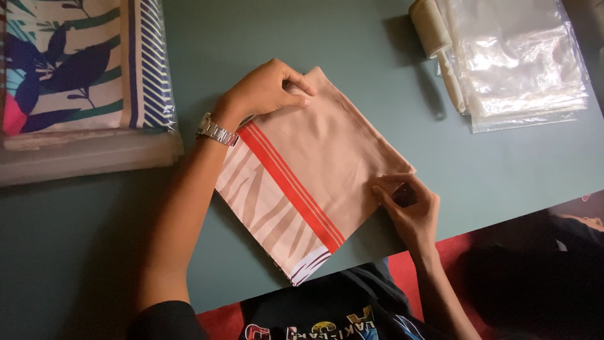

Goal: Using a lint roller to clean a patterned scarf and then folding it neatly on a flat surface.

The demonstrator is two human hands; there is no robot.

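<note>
Fingers of the left hand (264, 91) pinch the far corner of a folded beige cloth with a red stripe and tan zebra-like pattern (308, 170), thumb and fingertips closed on its edge, a silver wristwatch (217, 131) on that wrist. Fingers of the right hand (409, 211) press together on the cloth's right corner — closed on the fabric's edge. The cloth lies flat on the grey-green surface (94, 239), in the middle between both hands. A bagged floral blue-and-white fabric (75, 63) sits at far left; a stack of clear plastic bags (516, 63) and a white lint roller (437, 38) lie at far right.
</note>
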